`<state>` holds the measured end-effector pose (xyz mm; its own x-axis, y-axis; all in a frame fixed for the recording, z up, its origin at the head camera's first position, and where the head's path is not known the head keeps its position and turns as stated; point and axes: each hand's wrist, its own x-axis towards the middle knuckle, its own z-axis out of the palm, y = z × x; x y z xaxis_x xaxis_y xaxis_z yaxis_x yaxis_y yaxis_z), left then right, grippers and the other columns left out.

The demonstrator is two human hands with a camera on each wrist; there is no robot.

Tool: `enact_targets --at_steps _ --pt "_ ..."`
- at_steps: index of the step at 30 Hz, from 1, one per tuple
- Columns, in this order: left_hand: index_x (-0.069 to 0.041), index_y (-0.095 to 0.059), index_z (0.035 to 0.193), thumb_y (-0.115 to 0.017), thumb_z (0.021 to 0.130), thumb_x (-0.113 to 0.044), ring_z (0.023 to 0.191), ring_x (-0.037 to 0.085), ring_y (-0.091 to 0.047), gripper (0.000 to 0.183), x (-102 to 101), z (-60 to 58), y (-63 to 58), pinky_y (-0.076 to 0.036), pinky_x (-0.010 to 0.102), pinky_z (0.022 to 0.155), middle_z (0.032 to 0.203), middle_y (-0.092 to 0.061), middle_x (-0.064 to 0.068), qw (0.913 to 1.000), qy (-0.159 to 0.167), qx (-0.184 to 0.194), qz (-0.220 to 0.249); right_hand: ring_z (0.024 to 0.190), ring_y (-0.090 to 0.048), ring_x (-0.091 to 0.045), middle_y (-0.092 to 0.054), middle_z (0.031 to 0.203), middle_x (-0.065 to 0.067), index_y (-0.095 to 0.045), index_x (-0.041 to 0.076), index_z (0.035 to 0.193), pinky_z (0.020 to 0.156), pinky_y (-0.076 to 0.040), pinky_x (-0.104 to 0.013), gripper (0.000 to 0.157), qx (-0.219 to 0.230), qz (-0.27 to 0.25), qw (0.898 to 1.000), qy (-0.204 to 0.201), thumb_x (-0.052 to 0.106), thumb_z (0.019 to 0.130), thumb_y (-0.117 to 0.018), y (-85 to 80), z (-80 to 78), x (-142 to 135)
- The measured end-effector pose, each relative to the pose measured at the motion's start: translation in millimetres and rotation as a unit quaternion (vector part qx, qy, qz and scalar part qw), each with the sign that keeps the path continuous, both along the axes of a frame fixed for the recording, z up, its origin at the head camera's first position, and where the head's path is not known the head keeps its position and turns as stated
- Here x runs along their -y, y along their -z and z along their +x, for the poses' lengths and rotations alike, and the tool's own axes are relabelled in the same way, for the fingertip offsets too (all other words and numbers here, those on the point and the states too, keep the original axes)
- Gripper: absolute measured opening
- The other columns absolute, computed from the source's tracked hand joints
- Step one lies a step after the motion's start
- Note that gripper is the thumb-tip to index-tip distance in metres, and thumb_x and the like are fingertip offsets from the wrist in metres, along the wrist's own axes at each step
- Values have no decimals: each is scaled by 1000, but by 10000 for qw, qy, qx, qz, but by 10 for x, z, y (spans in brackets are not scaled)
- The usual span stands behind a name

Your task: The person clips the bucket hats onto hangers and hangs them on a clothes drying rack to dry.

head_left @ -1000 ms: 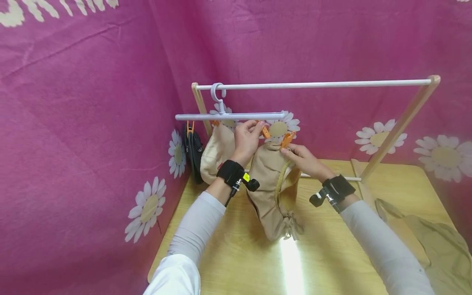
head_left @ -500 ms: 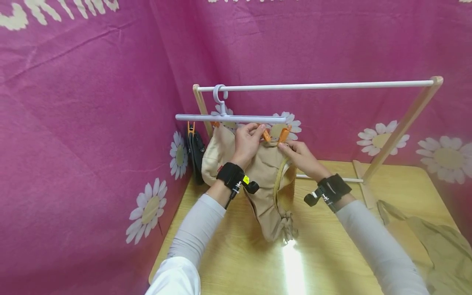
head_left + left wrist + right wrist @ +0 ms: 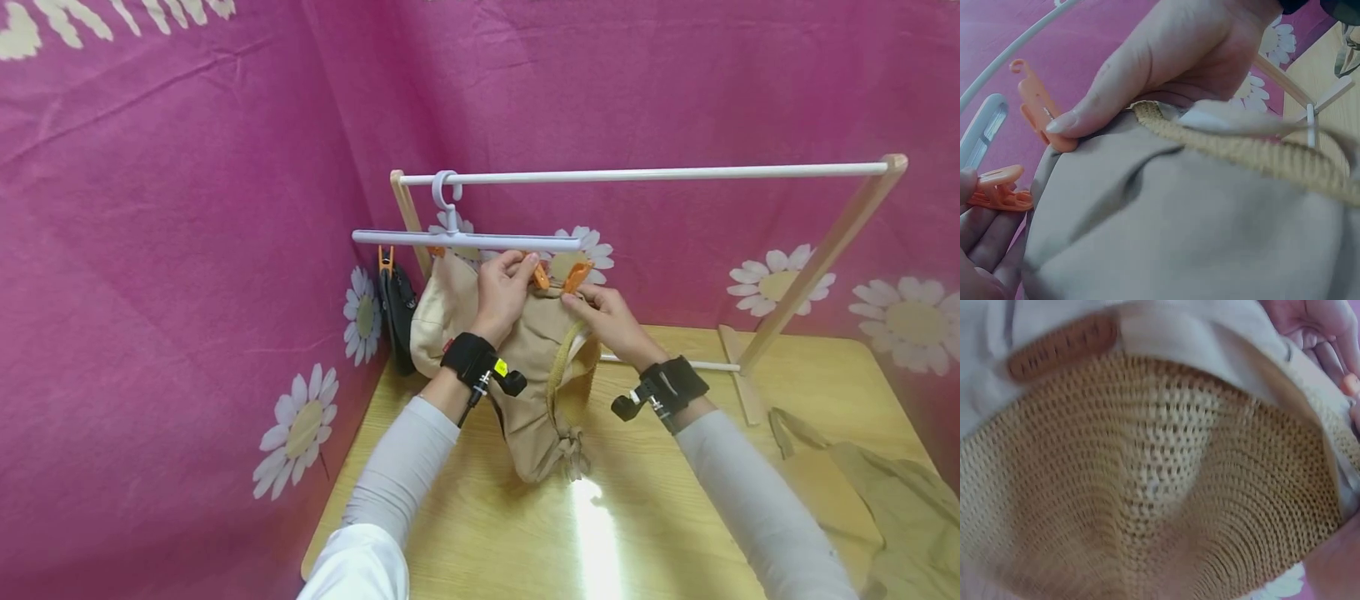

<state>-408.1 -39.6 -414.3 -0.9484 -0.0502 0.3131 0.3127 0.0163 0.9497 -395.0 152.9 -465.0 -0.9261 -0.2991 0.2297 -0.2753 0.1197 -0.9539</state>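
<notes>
A tan fabric sun hat (image 3: 532, 350) with a woven straw part (image 3: 1147, 462) hangs below the right end of the grey hanger (image 3: 517, 242). My left hand (image 3: 504, 292) pinches an orange clip (image 3: 1000, 190) between thumb and fingers, its tip at the hat's edge. My right hand (image 3: 611, 321) pinches the hat's edge, thumb overlapping the base of a second orange clip (image 3: 1044, 112), which points up toward the hanger. A brown label (image 3: 1063, 347) shows on the hat in the right wrist view. Much of the left hand's fingers are hidden behind the hat there.
A cream cloth item (image 3: 435, 321) and a dark item (image 3: 397, 317) hang at the hanger's left on orange clips. The hanger hooks on a rack's white bar (image 3: 637, 174). An olive-brown cloth item (image 3: 900, 508) lies on the wooden table (image 3: 660, 500) at right.
My right hand has moved left and slightly up, bringing the hat's edge and its clip closer to my left hand. The hat's lower end has swung left. My left hand is nearly still.
</notes>
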Motion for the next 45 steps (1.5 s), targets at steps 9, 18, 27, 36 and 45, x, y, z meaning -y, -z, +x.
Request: enact_targets --at_steps 9,18,27,36,45 --pt "8 -73 108 -68 104 -11 83 9 -73 21 44 8 8 -60 25 77 104 -77 24 9996 181 49 220 84 -65 -9 -69 92 3 -65 -6 127 75 -55 -23 34 322 -151 9983 -457 22 110 -56 13 25 -33" --pt "12 -71 112 -65 105 -11 88 8 -73 25 111 -23 -49 -61 30 86 107 -75 27 9977 647 42 193 93 -65 -10 -69 102 3 -62 -7 134 81 -55 -22 37 365 -208 9974 -581 22 111 -54 -45 2 -9" --pt "10 -68 101 -63 106 -10 98 28 -77 21 122 -12 -34 -61 31 87 108 -74 29 9930 960 378 571 97 -63 -10 -70 107 5 -66 -5 129 84 -53 -21 29 197 -269 9980 -544 15 109 -59 -23 27 -8" --pt "10 -69 107 -65 105 -11 87 9 -73 21 136 -6 -46 -60 25 82 109 -75 27 9959 832 295 211 91 -61 -9 -72 95 9 -74 2 112 80 -51 -21 22 440 -494 9974 281 16 96 -78 -97 25 201" --pt "9 -69 103 -68 103 -11 80 6 -70 20 138 -14 -24 -54 20 71 106 -75 28 9974 674 246 72 86 -61 -6 -71 94 11 -71 3 112 77 -51 -20 19 798 -730 9930 479 14 97 -75 -73 25 290"
